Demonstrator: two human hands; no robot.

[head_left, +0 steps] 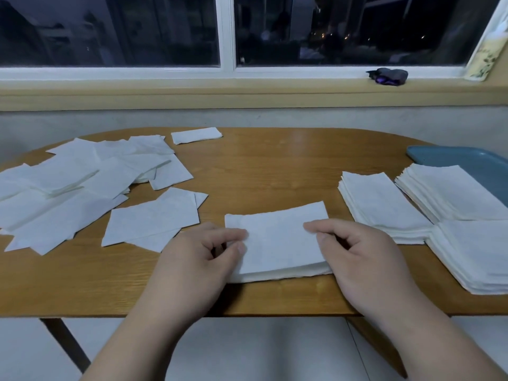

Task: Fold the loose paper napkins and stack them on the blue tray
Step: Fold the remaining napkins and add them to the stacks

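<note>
Both sides pinched: left hand (198, 251) at 9 o'clock, right hand (354, 254) at 3 o'clock of napkin pile (280, 243). Edges wanted squaring before lifting to blue tray (472, 160).

A dining space, in a home or a canteen, is suggested. An oval table of wood-grain laminate (275, 166) is set below a white-framed window (226, 37), through which night-time city lights (338, 37) are seen. Stacks of folded white paper napkins (384, 204) are laid by a blue plastic tray (467, 160), and pale floor tiles (247, 347) are seen underneath.
</note>
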